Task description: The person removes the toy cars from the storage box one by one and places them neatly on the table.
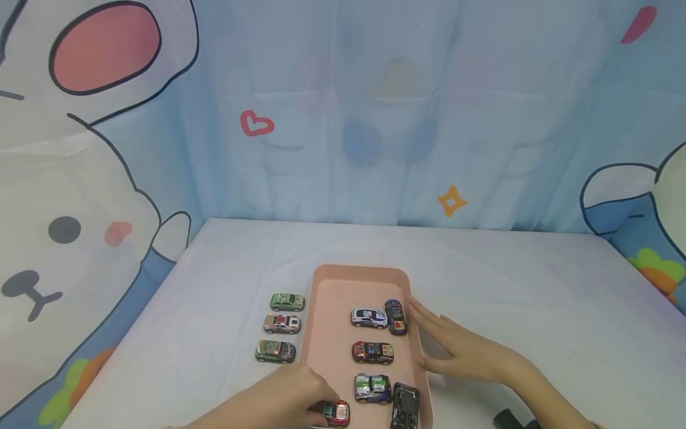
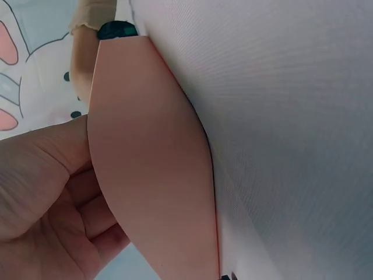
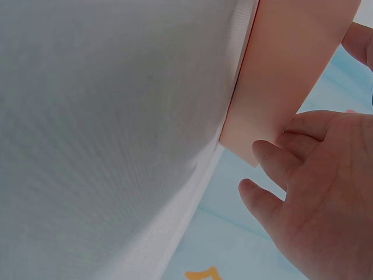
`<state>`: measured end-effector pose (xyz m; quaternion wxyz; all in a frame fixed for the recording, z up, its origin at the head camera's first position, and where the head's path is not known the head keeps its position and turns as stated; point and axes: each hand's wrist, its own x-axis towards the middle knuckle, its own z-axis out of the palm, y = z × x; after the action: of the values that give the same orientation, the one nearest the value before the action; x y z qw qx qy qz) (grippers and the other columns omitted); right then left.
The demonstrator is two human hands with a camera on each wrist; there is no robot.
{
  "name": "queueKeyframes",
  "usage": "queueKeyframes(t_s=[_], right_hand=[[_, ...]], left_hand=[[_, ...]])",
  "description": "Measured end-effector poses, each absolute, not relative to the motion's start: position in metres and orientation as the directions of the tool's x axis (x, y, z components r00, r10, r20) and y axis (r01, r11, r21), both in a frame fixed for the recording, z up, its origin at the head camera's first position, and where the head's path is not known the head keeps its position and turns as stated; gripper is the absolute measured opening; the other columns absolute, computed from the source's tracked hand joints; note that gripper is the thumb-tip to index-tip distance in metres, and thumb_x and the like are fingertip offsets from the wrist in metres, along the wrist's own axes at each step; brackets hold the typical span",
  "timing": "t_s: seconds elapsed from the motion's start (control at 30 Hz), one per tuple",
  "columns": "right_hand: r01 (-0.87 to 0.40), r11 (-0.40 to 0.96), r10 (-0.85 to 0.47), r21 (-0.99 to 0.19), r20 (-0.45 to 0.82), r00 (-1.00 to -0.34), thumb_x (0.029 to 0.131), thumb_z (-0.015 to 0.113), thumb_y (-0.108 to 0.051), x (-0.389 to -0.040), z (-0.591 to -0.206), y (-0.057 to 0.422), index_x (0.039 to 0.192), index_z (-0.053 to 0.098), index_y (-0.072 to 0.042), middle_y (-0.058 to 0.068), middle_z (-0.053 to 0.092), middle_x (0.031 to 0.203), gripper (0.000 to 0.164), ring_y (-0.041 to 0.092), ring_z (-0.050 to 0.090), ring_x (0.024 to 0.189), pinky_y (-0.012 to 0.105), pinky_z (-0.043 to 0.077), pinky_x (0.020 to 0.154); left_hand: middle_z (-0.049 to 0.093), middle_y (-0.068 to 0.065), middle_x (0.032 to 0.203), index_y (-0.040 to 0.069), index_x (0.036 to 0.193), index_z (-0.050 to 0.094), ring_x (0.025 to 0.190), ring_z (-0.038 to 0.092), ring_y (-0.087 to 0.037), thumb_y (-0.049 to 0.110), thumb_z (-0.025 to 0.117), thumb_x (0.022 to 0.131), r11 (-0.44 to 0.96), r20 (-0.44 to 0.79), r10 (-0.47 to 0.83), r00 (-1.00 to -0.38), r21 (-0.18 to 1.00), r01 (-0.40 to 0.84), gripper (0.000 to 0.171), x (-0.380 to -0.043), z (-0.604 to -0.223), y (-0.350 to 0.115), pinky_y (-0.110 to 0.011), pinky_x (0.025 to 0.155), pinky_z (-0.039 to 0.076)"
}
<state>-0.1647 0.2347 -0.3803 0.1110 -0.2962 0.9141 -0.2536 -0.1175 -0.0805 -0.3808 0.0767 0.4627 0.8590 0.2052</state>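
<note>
A pink tray [image 1: 329,322] lies lengthwise on the white table. My left hand [image 1: 295,396] reaches over its near left rim and grips a red toy car [image 1: 337,412] between thumb and fingers. My right hand [image 1: 455,345] rests along the tray's right rim with fingers spread and fairly straight, against the outer wall [image 3: 285,70] in the right wrist view. Inside the tray sit a white toy car [image 1: 368,318], a dark blue one [image 1: 396,317] turned crosswise, a red-and-black one [image 1: 372,352], a green-and-silver one [image 1: 372,388] and a black one [image 1: 405,406]. The left wrist view hides the gripped car behind the tray wall [image 2: 151,146].
Left of the tray stand a light green toy car [image 1: 287,302], a white-and-red one [image 1: 281,324] and a dark green one [image 1: 276,351] in a column. A black object [image 1: 509,419] lies by my right forearm. A printed curtain [image 1: 332,119] hangs behind the table.
</note>
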Motion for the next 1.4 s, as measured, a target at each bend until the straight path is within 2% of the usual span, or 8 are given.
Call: queueKeyframes(t_s=[0.17,0.53,0.73,0.9,1.0,1.13,1.23,1.4], right_hand=[[-0.479,0.694,-0.598,-0.538,-0.059,-0.799,0.090,0.058,-0.045,-0.164,-0.379,0.234,0.149,0.017,-0.003,0.015,0.011,0.153,0.083,0.043,0.024,0.132,0.065,0.010,0.103],[-0.486,0.698,-0.597,-0.525,-0.051,-0.801,0.090,0.058,-0.045,-0.164,-0.379,0.234,0.148,0.018,-0.003,0.015,0.013,0.153,0.082,0.044,0.025,0.131,0.066,0.011,0.103],[-0.486,0.697,-0.598,-0.527,-0.054,-0.799,0.090,0.058,-0.045,-0.164,-0.379,0.234,0.148,0.018,-0.003,0.015,0.012,0.153,0.082,0.044,0.024,0.132,0.066,0.011,0.102],[-0.489,0.696,-0.600,-0.525,-0.052,-0.798,0.090,0.057,-0.045,-0.165,-0.379,0.234,0.148,0.018,-0.003,0.015,0.012,0.153,0.082,0.043,0.024,0.132,0.066,0.011,0.103],[-0.489,0.698,-0.599,-0.523,-0.052,-0.799,0.090,0.057,-0.046,-0.164,-0.379,0.234,0.148,0.018,-0.003,0.015,0.013,0.153,0.082,0.042,0.025,0.132,0.065,0.012,0.103],[-0.482,0.697,-0.596,-0.531,-0.056,-0.801,0.090,0.057,-0.046,-0.164,-0.379,0.234,0.148,0.018,-0.004,0.014,0.012,0.153,0.082,0.042,0.025,0.132,0.064,0.012,0.103],[-0.480,0.697,-0.597,-0.533,-0.061,-0.800,0.090,0.057,-0.046,-0.164,-0.379,0.234,0.149,0.018,-0.004,0.014,0.012,0.153,0.082,0.042,0.025,0.132,0.064,0.011,0.104],[-0.486,0.698,-0.600,-0.526,-0.061,-0.797,0.090,0.057,-0.046,-0.164,-0.380,0.235,0.149,0.017,-0.004,0.014,0.011,0.154,0.082,0.041,0.025,0.132,0.064,0.012,0.104]], left_hand=[[0.067,0.014,0.076,0.014,0.087,0.075,0.065,0.050,0.015,0.018,0.081,0.069,0.482,0.074,0.833,-0.549,0.392,0.784,0.019,-0.117,-0.381,-0.078,-0.004,0.059,0.042],[0.068,0.013,0.083,0.013,0.093,0.075,0.072,0.053,0.013,0.017,0.079,0.072,0.486,0.102,0.808,-0.581,0.443,0.753,0.022,-0.117,-0.380,-0.073,-0.006,0.065,0.044],[0.069,0.011,0.091,0.013,0.101,0.074,0.080,0.058,0.009,0.015,0.076,0.077,0.531,0.129,0.728,-0.673,0.515,0.673,0.024,-0.120,-0.361,-0.081,-0.008,0.068,0.046],[0.069,0.008,0.091,0.008,0.103,0.073,0.073,0.055,0.005,0.012,0.076,0.078,0.551,0.166,0.655,-0.737,0.562,0.617,0.026,-0.127,-0.343,-0.102,-0.015,0.063,0.049],[0.069,0.008,0.091,0.010,0.105,0.072,0.072,0.055,0.001,0.012,0.076,0.077,0.559,0.198,0.618,-0.761,0.570,0.602,0.028,-0.128,-0.337,-0.115,-0.020,0.063,0.051],[0.070,0.005,0.095,0.011,0.104,0.073,0.084,0.062,-0.005,0.014,0.076,0.078,0.574,0.243,0.568,-0.786,0.568,0.590,0.027,-0.127,-0.334,-0.131,-0.025,0.070,0.054],[0.069,0.008,0.098,0.014,0.105,0.073,0.093,0.062,-0.008,0.016,0.076,0.078,0.580,0.244,0.541,-0.805,0.584,0.568,0.027,-0.126,-0.334,-0.142,-0.028,0.076,0.054],[0.068,0.010,0.101,0.017,0.107,0.072,0.095,0.062,-0.009,0.013,0.076,0.077,0.605,0.216,0.523,-0.824,0.587,0.538,0.030,-0.124,-0.336,-0.157,-0.030,0.079,0.053]])
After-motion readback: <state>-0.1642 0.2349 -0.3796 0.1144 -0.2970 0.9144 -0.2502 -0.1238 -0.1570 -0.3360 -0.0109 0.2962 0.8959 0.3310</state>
